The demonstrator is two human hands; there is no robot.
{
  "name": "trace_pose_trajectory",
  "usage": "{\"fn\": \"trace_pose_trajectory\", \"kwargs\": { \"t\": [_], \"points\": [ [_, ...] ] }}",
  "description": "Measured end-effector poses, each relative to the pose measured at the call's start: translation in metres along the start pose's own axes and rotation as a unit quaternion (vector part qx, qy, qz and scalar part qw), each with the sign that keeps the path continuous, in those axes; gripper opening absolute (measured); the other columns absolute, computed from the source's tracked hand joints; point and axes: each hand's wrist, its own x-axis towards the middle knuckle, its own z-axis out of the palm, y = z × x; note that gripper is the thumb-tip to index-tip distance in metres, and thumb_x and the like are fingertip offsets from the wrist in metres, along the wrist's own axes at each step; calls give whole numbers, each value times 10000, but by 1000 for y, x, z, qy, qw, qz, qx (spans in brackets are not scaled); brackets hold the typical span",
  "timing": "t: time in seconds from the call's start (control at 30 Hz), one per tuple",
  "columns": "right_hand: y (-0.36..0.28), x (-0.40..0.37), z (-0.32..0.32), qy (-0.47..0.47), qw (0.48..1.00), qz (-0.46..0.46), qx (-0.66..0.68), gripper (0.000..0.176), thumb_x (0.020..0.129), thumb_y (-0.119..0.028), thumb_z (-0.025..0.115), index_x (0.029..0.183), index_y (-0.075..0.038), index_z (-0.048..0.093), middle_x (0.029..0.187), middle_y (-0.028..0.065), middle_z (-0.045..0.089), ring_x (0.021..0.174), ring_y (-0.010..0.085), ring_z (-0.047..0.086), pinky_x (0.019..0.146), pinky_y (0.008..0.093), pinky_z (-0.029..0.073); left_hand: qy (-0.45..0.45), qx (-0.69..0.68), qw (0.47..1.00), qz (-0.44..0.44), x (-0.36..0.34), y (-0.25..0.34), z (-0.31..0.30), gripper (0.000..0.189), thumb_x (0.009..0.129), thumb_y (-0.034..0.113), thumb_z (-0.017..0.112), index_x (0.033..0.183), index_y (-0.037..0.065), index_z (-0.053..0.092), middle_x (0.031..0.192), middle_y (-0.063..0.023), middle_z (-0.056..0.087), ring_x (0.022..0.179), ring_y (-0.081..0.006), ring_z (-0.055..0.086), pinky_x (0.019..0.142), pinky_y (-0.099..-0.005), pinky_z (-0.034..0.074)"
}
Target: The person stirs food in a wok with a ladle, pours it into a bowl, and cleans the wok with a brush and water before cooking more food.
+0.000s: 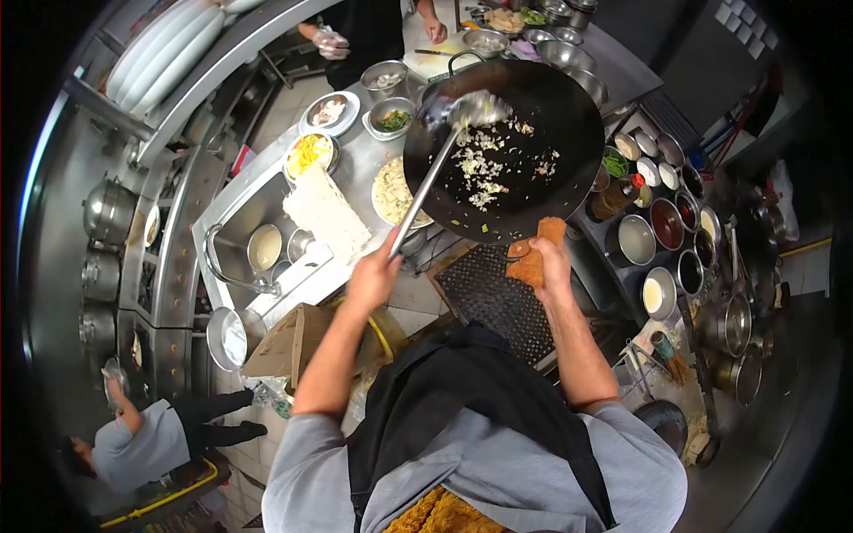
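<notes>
While left fingers (pixel 384 256) tight on ladle (pixel 428 185), right fingers (pixel 549 258) on cloth (pixel 524 266): sauce pots (pixel 666 222), plates (pixel 311 153) beside wok (pixel 542 124).

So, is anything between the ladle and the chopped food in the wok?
Nothing visible. The left hand holds the ladle by its handle; its bowl lies inside the wok, at the edge of the chopped food. The right hand grips an orange cloth at the wok's rim.

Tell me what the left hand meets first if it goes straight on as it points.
Probably the near rim of the wok: the left hand points along the ladle it holds. Depth beside the rice plate is unclear.
</notes>
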Motion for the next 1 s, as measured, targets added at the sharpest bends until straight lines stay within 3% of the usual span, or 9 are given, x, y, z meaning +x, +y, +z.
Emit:
{"fn": "trace_pose_trajectory", "kwargs": {
  "t": [0.1,0.17,0.37,0.47,0.63,0.7,0.8,0.9,1.0],
  "points": [
    [-6,-4,19,-17,1000,-14,-7,296,802,-32,575,1091,-60,515,925,49,569,826,176,612,708,348,528,9,-9,1000,-19,36,27,43,683,893,172,637,1508,265,357,761,-227,650,702,-431,637,650,-505,495],
    [-7,4,24,-27,998,-51,-5,309,795,-27,576,1096,-56,513,934,46,560,816,177,610,706,342,526,0,-3,1000,-14,19,27,43,691,874,156,651,1502,248,376,736,-223,640,681,-424,632,644,-509,498],
    [1,19,26,-13,995,-95,-30,320,788,-14,562,1102,-44,507,935,52,548,801,182,609,712,337,525,-64,96,992,49,-101,-34,-40,731,814,90,696,1479,242,434,741,-148,621,694,-344,641,611,-461,515],
    [1,15,32,-13,996,-80,-26,329,789,-10,557,1111,-43,499,935,54,551,826,180,604,722,344,523,-53,87,994,48,-69,-36,-48,700,829,72,680,1474,202,442,748,-159,632,692,-359,638,611,-457,507],
    [10,7,51,-14,994,-107,-13,327,794,-17,551,1115,-40,496,943,62,558,838,189,615,723,356,538,47,19,998,31,32,-7,10,689,832,67,666,1468,199,438,777,-195,650,700,-403,632,633,-501,492],
    [13,6,54,-12,991,-134,-19,309,800,-28,546,1106,-37,502,948,67,564,831,197,626,718,361,552,51,9,998,-32,42,8,25,675,835,83,663,1462,201,443,774,-199,647,701,-410,631,638,-516,488],
    [10,6,65,14,989,-144,-20,320,797,-25,549,1112,-37,497,939,69,560,838,202,626,725,364,552,34,-18,999,1,-17,-19,24,670,837,100,664,1462,212,449,757,-195,639,695,-404,631,629,-508,490],
    [19,12,63,7,987,-157,-10,334,795,-17,548,1124,-34,495,947,72,560,843,205,623,728,369,551,-32,73,997,14,-94,-43,-13,695,825,108,683,1469,232,452,732,-160,626,673,-365,638,605,-475,506],
    [24,13,59,15,990,-135,-31,351,781,11,556,1122,-38,488,931,53,562,811,184,615,704,347,532,-30,62,997,34,-98,-51,-40,668,834,107,679,1458,214,467,721,-147,616,657,-354,632,589,-473,500]
  ]
}}
